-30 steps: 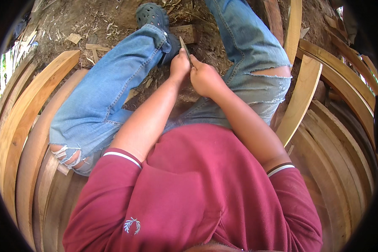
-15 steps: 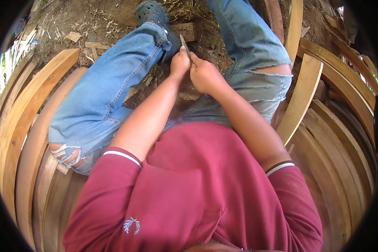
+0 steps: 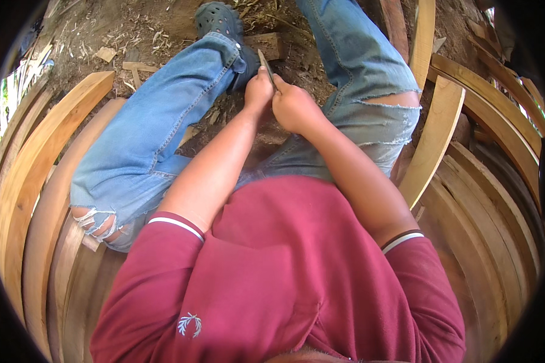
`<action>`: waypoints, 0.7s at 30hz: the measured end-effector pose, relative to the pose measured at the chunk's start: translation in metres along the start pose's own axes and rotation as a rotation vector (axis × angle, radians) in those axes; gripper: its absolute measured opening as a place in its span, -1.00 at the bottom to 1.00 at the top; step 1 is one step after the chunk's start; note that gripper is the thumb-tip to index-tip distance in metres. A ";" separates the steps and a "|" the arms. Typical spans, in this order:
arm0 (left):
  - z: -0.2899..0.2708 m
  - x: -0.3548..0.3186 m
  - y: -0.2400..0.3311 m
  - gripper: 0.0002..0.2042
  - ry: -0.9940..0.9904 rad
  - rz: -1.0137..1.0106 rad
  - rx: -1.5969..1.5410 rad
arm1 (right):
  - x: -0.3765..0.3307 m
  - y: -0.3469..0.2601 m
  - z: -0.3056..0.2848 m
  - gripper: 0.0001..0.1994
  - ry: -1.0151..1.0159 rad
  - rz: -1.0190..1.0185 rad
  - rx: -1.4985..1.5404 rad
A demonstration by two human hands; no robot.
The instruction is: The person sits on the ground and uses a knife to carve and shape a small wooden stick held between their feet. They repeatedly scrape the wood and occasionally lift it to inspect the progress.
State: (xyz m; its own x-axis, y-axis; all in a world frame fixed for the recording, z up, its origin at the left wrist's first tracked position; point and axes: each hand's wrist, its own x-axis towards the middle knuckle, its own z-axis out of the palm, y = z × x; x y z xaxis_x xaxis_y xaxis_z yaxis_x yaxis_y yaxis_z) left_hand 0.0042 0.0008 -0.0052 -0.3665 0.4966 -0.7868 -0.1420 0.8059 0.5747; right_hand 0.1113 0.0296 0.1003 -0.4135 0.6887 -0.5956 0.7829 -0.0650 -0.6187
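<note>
Between my legs, both hands come together around a thin, pointed strip, pale along one side and dark along the other. Whether it is one piece or two laid together, I cannot tell. My left hand is closed beside its upper part, with the thumb near it. Close against it, my right hand is closed around the lower end, which its fingers hide. The strip's tip points away from me, toward a small wooden block on the ground by my left shoe.
Curved wooden boards stand at my left and at my right. My left foot wears a dark clog. Shavings and offcuts lie on the dirt floor ahead.
My right hand has shifted very slightly to the left with the strip. The left hand, legs and boards are nearly as before.
</note>
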 end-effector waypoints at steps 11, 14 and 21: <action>-0.004 -0.007 0.013 -0.39 0.032 0.048 -0.032 | 0.009 0.003 0.000 -0.49 0.012 -0.035 -0.030; -0.002 -0.011 0.012 -0.39 0.040 0.088 0.045 | 0.001 0.010 0.001 -0.48 0.020 -0.023 -0.056; -0.003 -0.009 0.007 -0.37 0.064 0.140 0.164 | 0.003 0.005 -0.004 -0.48 -0.028 0.036 -0.020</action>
State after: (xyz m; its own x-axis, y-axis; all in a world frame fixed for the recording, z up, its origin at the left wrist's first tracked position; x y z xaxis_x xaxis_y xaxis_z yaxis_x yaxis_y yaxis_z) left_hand 0.0037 0.0014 0.0066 -0.4300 0.5898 -0.6835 0.0639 0.7751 0.6286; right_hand 0.1155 0.0337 0.0977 -0.3978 0.6656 -0.6314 0.8064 -0.0746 -0.5866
